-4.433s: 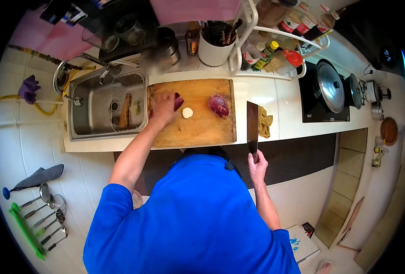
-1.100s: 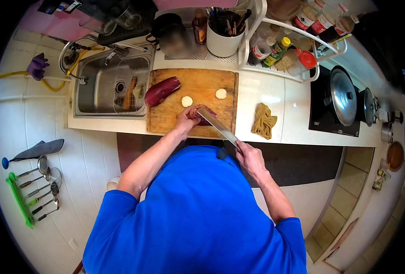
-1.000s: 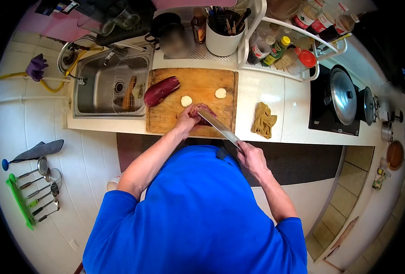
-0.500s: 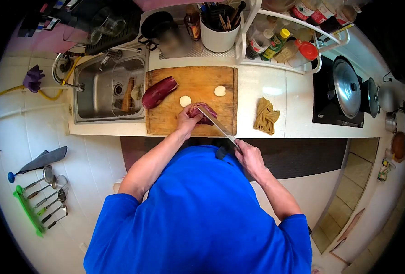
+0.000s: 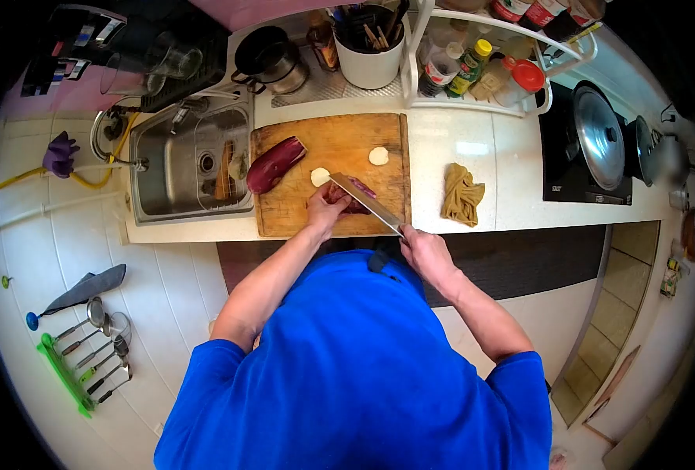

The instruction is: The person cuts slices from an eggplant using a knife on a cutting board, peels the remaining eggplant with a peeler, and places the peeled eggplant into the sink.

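I see the dark-red piece (image 5: 362, 186) low on the cutting board (image 5: 333, 135), toward the person's body and between the two hands, right against the left one. The long purple eggplant (image 5: 277, 165) lies at the board's left side, well apart from the right hand, and two white rounds (image 5: 379, 156) sit beyond the piece.

From where I watch, the left hand (image 5: 325, 210) is closed on the left end of the piece, fingers and thumb bent around it. The right hand (image 5: 427, 252) is wrapped tight about the handle of the knife (image 5: 368, 204), whose blade slants up and left across the piece.

The blade hides the middle of the piece from me, and I cannot tell whether the edge has cut in. The right fingers cover most of the handle, and the left fingertips are hard to pick out. Up on the rack (image 5: 472, 105), the upper bottles (image 5: 539, 12) are cut off by the picture's edge.
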